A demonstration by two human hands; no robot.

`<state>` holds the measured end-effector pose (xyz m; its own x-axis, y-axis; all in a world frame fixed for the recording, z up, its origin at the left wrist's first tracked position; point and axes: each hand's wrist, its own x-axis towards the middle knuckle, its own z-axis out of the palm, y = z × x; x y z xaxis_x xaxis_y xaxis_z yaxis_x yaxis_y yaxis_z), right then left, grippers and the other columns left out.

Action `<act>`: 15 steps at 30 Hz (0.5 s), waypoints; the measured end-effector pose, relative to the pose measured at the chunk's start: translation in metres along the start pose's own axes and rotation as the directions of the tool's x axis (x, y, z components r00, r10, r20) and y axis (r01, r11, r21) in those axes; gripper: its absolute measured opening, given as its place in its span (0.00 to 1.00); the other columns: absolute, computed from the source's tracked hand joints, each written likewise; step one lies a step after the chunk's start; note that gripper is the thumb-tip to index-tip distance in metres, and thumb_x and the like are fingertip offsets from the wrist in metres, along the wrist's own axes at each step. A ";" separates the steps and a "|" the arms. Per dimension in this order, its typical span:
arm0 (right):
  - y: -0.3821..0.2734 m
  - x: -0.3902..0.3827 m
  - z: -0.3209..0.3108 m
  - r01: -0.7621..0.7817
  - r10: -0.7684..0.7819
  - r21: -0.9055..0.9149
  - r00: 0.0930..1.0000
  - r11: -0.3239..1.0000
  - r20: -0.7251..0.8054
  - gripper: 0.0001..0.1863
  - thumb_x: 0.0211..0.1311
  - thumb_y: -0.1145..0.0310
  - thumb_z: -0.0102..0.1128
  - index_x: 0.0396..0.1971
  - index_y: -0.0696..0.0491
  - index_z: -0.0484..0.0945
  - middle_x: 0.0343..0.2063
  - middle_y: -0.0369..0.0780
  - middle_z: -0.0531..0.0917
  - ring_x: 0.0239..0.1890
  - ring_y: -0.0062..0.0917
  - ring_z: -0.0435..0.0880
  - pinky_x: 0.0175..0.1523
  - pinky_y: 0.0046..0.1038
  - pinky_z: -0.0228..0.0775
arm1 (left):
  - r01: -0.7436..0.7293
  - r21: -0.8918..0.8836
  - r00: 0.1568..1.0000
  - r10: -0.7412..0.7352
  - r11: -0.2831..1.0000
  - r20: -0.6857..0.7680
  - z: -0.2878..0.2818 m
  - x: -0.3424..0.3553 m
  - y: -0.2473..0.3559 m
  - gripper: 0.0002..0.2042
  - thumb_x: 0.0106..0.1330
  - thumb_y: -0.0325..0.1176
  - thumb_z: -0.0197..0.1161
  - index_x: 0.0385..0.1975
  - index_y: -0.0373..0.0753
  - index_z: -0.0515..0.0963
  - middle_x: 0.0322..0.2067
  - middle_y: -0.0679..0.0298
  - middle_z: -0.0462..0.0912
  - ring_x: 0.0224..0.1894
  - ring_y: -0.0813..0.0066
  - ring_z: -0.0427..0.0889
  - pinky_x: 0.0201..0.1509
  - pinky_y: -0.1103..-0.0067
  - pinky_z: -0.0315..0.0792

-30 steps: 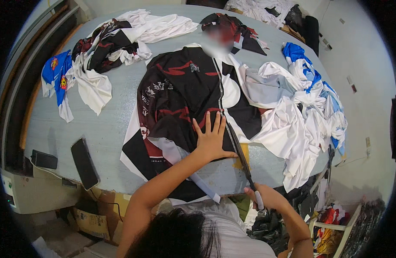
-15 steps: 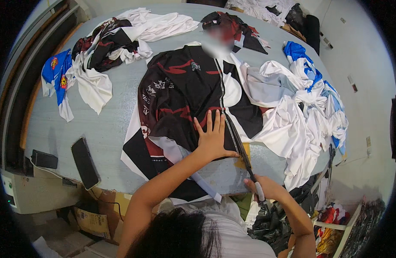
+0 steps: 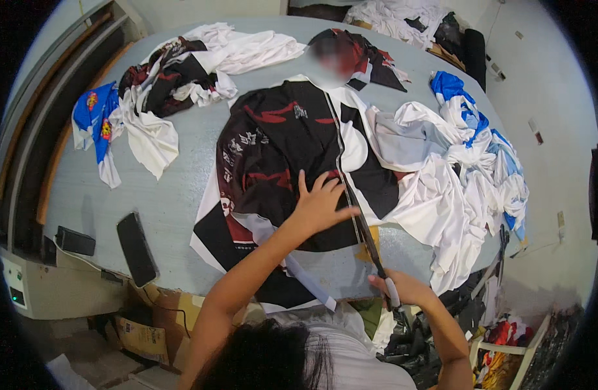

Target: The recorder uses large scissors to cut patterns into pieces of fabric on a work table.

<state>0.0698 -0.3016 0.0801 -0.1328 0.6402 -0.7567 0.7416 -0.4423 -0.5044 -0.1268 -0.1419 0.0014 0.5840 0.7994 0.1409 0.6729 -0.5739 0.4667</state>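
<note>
Head view: white lettering (image 3: 249, 138) on dark garment (image 3: 291, 144)

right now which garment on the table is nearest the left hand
The black cloth garment with red streaks, spread beneath the left hand; the crumpled white, blue and black-red fabric heaps lie farther away.

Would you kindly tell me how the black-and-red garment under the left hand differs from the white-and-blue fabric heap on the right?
The black-and-red garment is largely spread out; the white-and-blue fabric heap is bunched in folds. The garment is mainly dark with red markings; the heap is mostly white with blue parts. The left hand is over the garment, while neither hand is on the heap. Both lie on the grey table.
</note>
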 end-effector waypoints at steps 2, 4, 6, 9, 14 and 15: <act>0.017 -0.004 0.001 0.031 -0.032 0.024 0.999 0.999 0.037 0.30 0.61 0.43 0.40 0.27 0.60 0.71 0.15 0.38 0.75 0.18 0.23 0.77 0.25 0.22 0.66 | -0.062 -0.041 0.995 0.058 0.997 -0.082 -0.007 0.008 -0.016 0.34 0.55 0.62 0.48 0.55 0.41 0.65 0.58 0.57 0.62 0.64 0.61 0.53 0.61 0.47 0.37; 0.036 -0.007 0.001 0.109 -0.119 0.076 0.983 0.991 0.142 0.29 0.63 0.45 0.39 0.25 0.60 0.71 0.15 0.39 0.75 0.18 0.23 0.77 0.26 0.22 0.66 | -0.130 0.086 0.975 0.143 0.988 -0.169 -0.005 0.008 -0.023 0.31 0.58 0.58 0.47 0.55 0.43 0.65 0.57 0.60 0.64 0.62 0.60 0.57 0.63 0.55 0.45; 0.058 -0.021 0.000 0.153 -0.209 0.197 0.930 0.968 0.303 0.27 0.65 0.48 0.36 0.22 0.58 0.71 0.15 0.38 0.75 0.19 0.22 0.75 0.27 0.21 0.65 | -0.137 0.262 0.973 0.180 0.955 -0.147 0.004 -0.002 -0.019 0.34 0.56 0.61 0.47 0.60 0.47 0.58 0.60 0.58 0.58 0.64 0.56 0.52 0.61 0.48 0.40; 0.091 -0.062 -0.006 0.120 -0.303 0.437 0.875 0.891 0.378 0.31 0.66 0.47 0.35 0.13 0.55 0.73 0.12 0.34 0.74 0.17 0.18 0.72 0.23 0.19 0.60 | -0.106 0.274 0.980 0.147 0.956 -0.134 0.014 -0.025 0.001 0.37 0.55 0.63 0.47 0.61 0.48 0.56 0.62 0.56 0.55 0.65 0.51 0.48 0.60 0.43 0.34; 0.123 -0.099 -0.032 0.143 -0.666 0.759 0.599 0.636 0.445 0.23 0.64 0.52 0.44 0.31 0.62 0.69 0.16 0.35 0.71 0.17 0.17 0.70 0.23 0.20 0.59 | -0.119 0.163 0.964 0.075 0.979 0.255 -0.006 -0.020 0.016 0.32 0.57 0.60 0.48 0.57 0.48 0.63 0.62 0.55 0.54 0.65 0.51 0.48 0.59 0.42 0.31; 0.123 -0.097 -0.032 0.245 -0.755 0.789 0.541 0.563 0.371 0.25 0.62 0.50 0.46 0.32 0.63 0.69 0.16 0.35 0.71 0.17 0.18 0.69 0.23 0.20 0.60 | -0.146 0.100 0.963 0.118 0.984 0.241 -0.013 -0.008 0.011 0.26 0.59 0.56 0.49 0.52 0.47 0.69 0.58 0.57 0.63 0.64 0.58 0.54 0.59 0.42 0.35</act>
<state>0.1952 -0.3979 0.1045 -0.8756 0.4473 -0.1823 -0.1341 -0.5877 -0.7979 -0.1298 -0.1523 0.0167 0.7516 0.6594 -0.0190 0.6224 -0.6992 0.3518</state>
